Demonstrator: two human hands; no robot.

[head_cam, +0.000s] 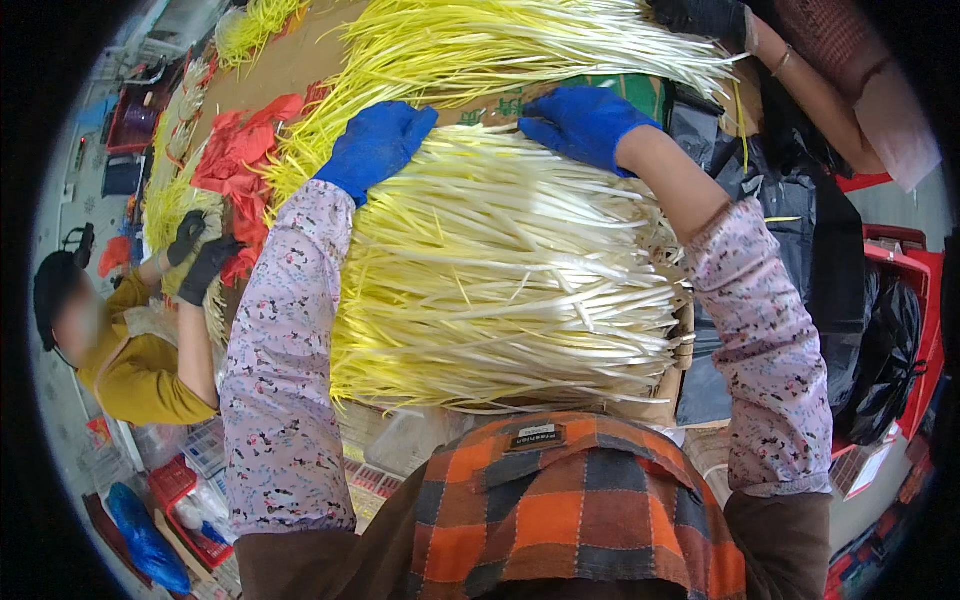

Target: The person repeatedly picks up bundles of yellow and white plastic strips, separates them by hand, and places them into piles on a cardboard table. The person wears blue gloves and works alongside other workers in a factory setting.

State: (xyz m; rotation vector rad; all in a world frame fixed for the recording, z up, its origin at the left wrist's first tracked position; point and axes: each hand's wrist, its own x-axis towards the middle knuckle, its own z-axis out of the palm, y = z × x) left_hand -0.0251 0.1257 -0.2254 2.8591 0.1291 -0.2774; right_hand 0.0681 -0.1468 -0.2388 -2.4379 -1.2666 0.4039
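Observation:
A thick layer of yellow-and-white garlic chives lies crosswise before me, leaves to the left and white stalks to the right. My left hand, in a blue glove, rests at the far left edge of this layer, on the yellow part. Gloved in blue as well, my right hand is at the far edge over the white stalks, its fingers pointing left. Whether either hand grips any stalks cannot be told. Beyond both hands lies another spread of chives, with printed cardboard showing between the two.
Red plastic lies left of the chives, black plastic sheeting right. A co-worker's dark-gloved hand touches the far chives. At left, another co-worker's black-gloved hands are over more chives. A red crate stands lower left; black bags stand right.

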